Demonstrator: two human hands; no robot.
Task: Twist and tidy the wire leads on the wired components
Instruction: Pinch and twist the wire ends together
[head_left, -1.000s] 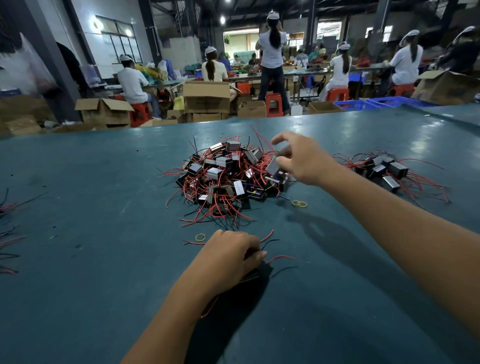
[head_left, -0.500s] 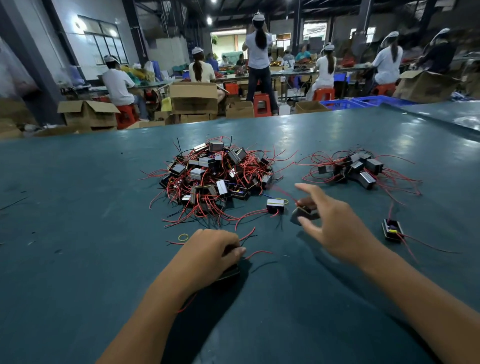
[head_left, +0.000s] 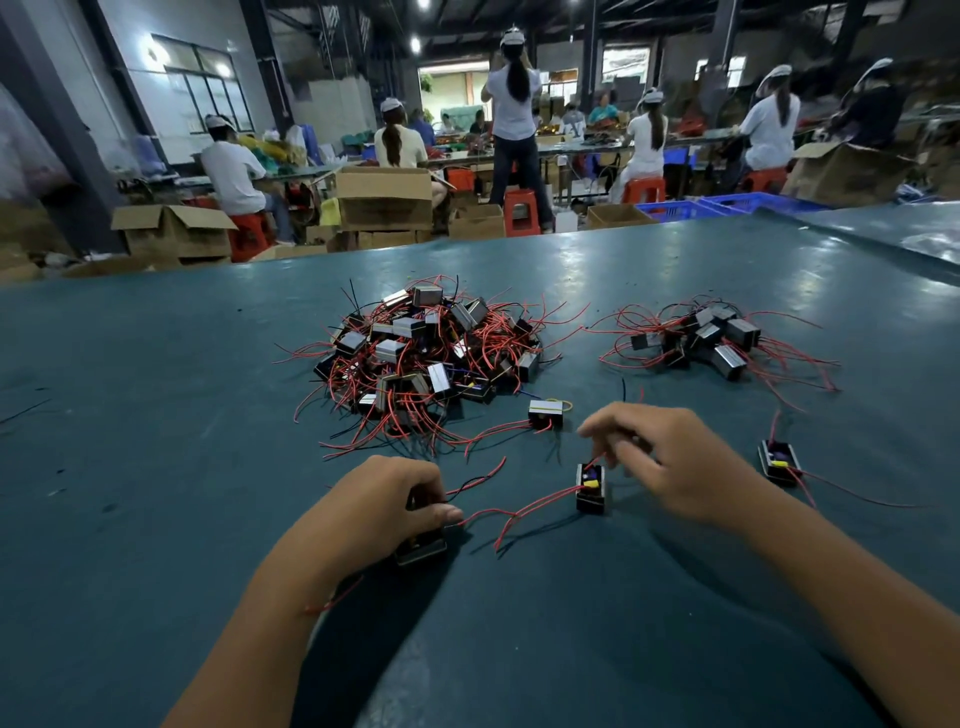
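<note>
A small black component (head_left: 422, 545) is gripped under the curled fingers of the left hand (head_left: 384, 506). A red lead is pinched by the right hand (head_left: 670, 462) above a second component (head_left: 591, 488), set upright just left of it. Its leads (head_left: 519, 512) trail left toward the left hand. The big pile (head_left: 421, 358) is beyond both.

I work at a dark green table (head_left: 156, 467). Behind it, people in white caps (head_left: 511, 119) sit on red stools (head_left: 521, 210) at long benches. Open cardboard boxes (head_left: 384, 200) and blue crates (head_left: 675, 208) stand on the floor.
</note>
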